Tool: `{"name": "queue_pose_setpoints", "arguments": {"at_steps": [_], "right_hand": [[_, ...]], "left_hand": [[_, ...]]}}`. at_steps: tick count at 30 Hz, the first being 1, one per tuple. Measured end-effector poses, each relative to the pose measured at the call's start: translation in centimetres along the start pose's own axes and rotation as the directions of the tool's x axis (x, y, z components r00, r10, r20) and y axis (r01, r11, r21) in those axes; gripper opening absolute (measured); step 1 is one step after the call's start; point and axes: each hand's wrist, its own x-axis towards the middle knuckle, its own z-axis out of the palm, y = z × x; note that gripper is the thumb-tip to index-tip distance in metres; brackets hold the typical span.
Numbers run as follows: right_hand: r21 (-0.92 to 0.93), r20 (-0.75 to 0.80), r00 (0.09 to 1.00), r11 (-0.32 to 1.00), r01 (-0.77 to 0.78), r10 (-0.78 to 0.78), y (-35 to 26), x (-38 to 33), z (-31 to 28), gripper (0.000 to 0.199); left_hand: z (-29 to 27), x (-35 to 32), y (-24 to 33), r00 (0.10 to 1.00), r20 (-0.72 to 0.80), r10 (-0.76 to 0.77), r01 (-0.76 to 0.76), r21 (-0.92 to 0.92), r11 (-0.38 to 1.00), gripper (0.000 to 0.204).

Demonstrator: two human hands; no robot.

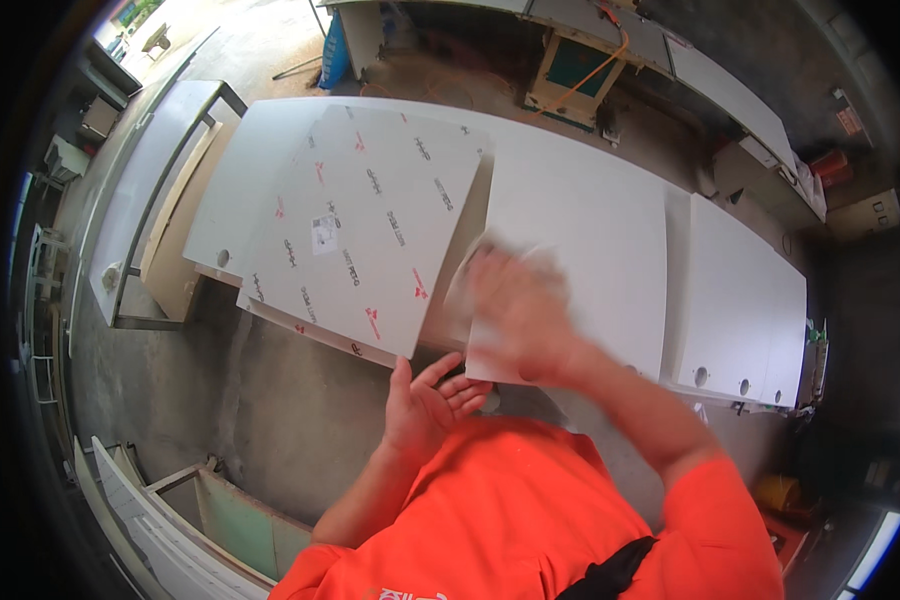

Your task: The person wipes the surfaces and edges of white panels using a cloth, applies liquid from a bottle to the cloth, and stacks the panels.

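A plain white panel [580,240] lies in front of me, just right of the middle. Over its left edge is my right hand [515,300], smeared by motion. A pale, cloth-like blur surrounds its fingers, which I cannot make out clearly. To the left rests another panel covered in printed protective film [370,220], with a small white label on it. My left hand [430,405] is open, palm up, with fingers spread at the near edges where the two panels meet. It holds nothing that I can see.
More white panels [735,300] with round holes near their front edges lie at the right. A metal-framed rack [160,200] stands at the far left. Board pieces [240,515] lean at the lower left. A workbench [730,90] with an orange cord runs along the back.
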Motion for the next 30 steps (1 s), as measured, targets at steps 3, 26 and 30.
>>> {"name": "queue_pose_setpoints", "arguments": {"at_steps": [3,26,30], "right_hand": [[0.024,0.060,0.997,0.998,0.054,-0.055,-5.6,-7.1,2.0,0.098],[-0.025,-0.410,0.781,0.850,-0.526,0.471,-1.4,-22.4,-0.7,0.057],[0.187,-0.551,0.704,0.888,-0.420,0.449,-0.7,-16.9,-1.8,0.043]], "left_hand": [[1.0,0.2,0.4,0.999,-0.023,-0.028,0.027,-0.015,1.000,0.098],[1.6,2.2,-0.4,0.980,-0.184,0.077,0.005,0.409,0.912,0.064],[2.0,1.5,-0.3,0.982,-0.169,0.090,-0.017,0.387,0.922,0.065]]}}
